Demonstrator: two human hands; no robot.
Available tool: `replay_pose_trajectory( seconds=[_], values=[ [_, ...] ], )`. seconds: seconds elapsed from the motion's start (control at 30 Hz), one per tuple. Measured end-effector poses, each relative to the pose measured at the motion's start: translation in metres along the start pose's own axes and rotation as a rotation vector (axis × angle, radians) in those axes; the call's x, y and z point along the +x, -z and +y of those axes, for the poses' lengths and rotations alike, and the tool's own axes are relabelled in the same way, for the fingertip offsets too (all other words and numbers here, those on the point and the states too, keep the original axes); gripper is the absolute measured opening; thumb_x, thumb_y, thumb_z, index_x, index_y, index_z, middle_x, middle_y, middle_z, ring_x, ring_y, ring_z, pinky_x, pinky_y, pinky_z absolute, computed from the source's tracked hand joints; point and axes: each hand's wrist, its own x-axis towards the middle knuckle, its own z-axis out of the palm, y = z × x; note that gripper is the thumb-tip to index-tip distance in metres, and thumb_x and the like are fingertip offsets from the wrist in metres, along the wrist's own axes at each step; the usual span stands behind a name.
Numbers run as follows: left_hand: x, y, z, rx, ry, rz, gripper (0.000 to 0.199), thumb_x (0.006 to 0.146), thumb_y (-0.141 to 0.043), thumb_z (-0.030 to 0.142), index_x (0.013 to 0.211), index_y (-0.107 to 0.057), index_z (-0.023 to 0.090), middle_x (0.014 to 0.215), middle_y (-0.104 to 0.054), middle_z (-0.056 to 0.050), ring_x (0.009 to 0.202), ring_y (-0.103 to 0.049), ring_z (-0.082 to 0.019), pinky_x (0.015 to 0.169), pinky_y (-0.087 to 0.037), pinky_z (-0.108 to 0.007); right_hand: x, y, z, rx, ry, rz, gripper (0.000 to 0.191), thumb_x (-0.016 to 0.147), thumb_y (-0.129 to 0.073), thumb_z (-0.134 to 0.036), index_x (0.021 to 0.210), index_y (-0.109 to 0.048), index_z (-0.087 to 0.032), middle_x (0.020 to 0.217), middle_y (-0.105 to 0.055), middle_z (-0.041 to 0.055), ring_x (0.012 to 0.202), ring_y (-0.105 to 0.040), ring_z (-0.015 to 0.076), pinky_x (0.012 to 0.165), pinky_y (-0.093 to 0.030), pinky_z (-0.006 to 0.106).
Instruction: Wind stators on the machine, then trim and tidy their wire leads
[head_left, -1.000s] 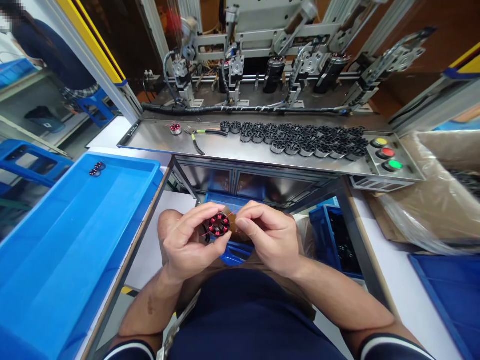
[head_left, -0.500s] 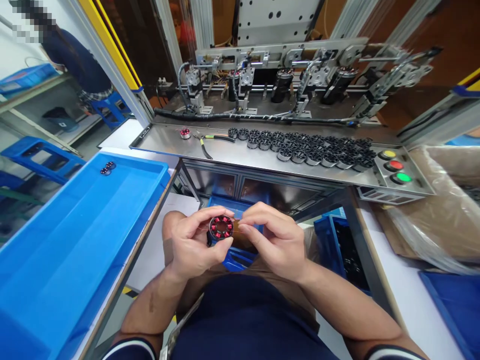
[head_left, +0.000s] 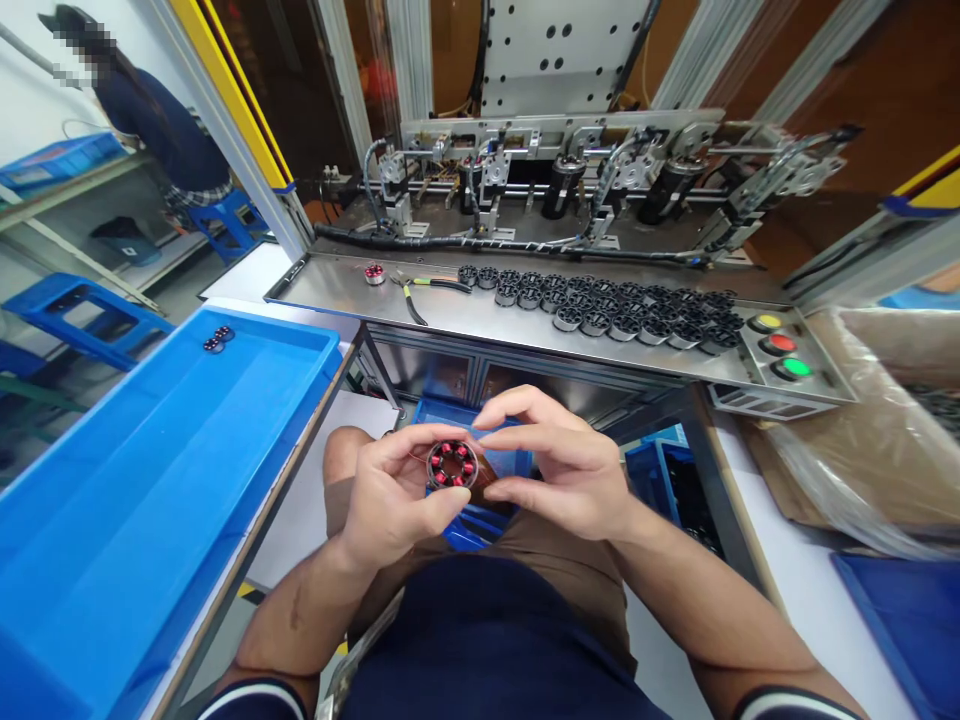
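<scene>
My left hand grips a motor stator between its thumb and fingers, with the round face turned up toward me. It is a dark ring with red wire-wound coils around an open centre. Just to its right is my right hand, its thumb and fingers apart and nothing visible held in them. Thin copper-coloured wire shows faintly beside the stator. Beyond the hands, pliers with yellow and black handles lie on the metal ledge, next to another red-wound stator.
Several black stators stand in rows on the ledge, near push buttons. Behind is a winding machine. A blue tray at left holds a few stators. Lined cardboard box at right. A person is at far left.
My right hand's fingers have parted from their pinch near the wire beside the stator. The stator in my left hand has shifted slightly right and down in the picture.
</scene>
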Motion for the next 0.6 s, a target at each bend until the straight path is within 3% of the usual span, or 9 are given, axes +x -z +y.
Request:
replay_pose_trajectory(
  seconds=[0.17, 0.3, 0.47, 0.6],
  values=[
    [-0.003, -0.005, -0.003, -0.107, 0.162, -0.026, 0.04, 0.065, -0.089, 0.037, 0.099, -0.076, 0.021, 0.091, -0.079, -0.007, 0.076, -0.075, -0.021, 0.07, -0.063, -0.031, 0.017, 0.006, 0.0, 0.03, 0.1, -0.202, 0.019, 0.089, -0.072, -0.036, 0.099, -0.075, -0.021, 0.102, -0.071, 0.0104, 0.096, -0.066, 0.0202, 0.081, -0.057, 0.04],
    [-0.001, -0.005, -0.002, -0.142, 0.237, -0.05, 0.038, 0.062, -0.09, 0.038, 0.092, -0.076, 0.019, 0.084, -0.078, -0.007, 0.074, -0.074, -0.021, 0.068, -0.063, -0.031, 0.019, 0.005, -0.002, -0.01, 0.186, -0.223, 0.013, 0.093, -0.067, -0.031, 0.092, -0.075, -0.021, 0.101, -0.074, 0.0099, 0.094, -0.068, 0.0196, 0.082, -0.057, 0.041],
    [0.001, -0.003, -0.002, -0.232, 0.255, -0.106, 0.037, 0.069, -0.087, 0.038, 0.099, -0.075, 0.021, 0.088, -0.08, -0.007, 0.079, -0.077, -0.024, 0.072, -0.065, -0.034, 0.003, -0.005, -0.011, -0.291, 0.243, 0.024, 0.006, 0.09, -0.07, -0.021, 0.092, -0.075, -0.025, 0.1, -0.075, 0.0077, 0.089, -0.068, 0.0185, 0.072, -0.059, 0.036],
    [0.0, -0.008, -0.001, -0.108, 0.042, -0.038, 0.039, 0.07, -0.087, 0.03, 0.106, -0.075, 0.024, 0.099, -0.08, -0.006, 0.085, -0.076, -0.019, 0.076, -0.064, -0.027, -0.013, -0.015, -0.02, -0.502, 0.237, 0.201, 0.015, 0.088, -0.069, -0.017, 0.095, -0.074, -0.028, 0.091, -0.074, 0.0051, 0.081, -0.068, 0.0194, 0.062, -0.059, 0.034]
  ],
)
